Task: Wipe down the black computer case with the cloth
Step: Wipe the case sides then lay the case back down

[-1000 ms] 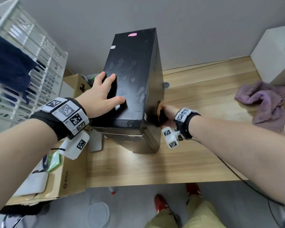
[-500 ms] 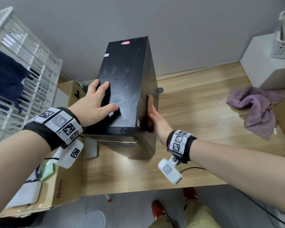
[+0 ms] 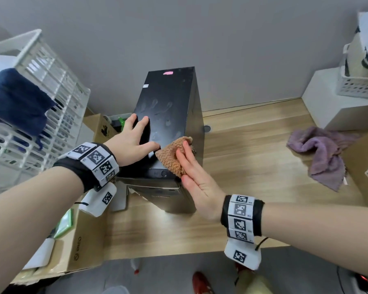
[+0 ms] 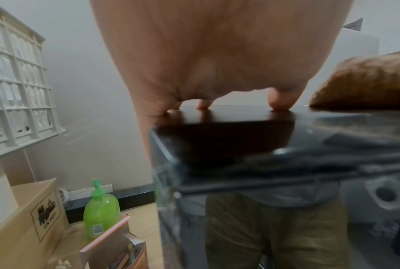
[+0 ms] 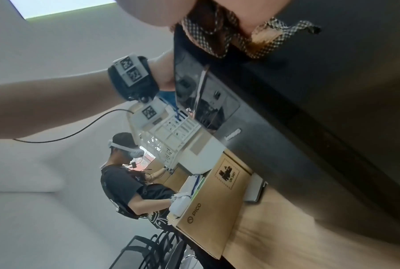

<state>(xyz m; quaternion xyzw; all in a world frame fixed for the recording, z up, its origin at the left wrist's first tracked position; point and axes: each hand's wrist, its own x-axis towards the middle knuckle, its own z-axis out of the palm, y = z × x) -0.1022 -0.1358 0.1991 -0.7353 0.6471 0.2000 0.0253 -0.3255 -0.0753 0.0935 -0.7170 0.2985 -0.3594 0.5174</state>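
The black computer case stands upright on the wooden table, its top marked with smudged fingerprints. My left hand lies flat on the near left of the top, fingers spread and straight. A brown fluffy cloth is draped over the top's near right edge. My right hand presses it there with straight fingers. From the left wrist, the cloth sits on the case just right of my fingertips. From the right wrist, the cloth's checked underside hangs down the case's side.
A purple cloth lies crumpled on the table at the right. A white crate with a blue cloth stands at the left, above a cardboard box. A green bottle stands behind the case. Another person works nearby.
My right hand has carried the brown cloth from low on the case's right side up to the top's near right edge. My left hand has stayed flat on the top.
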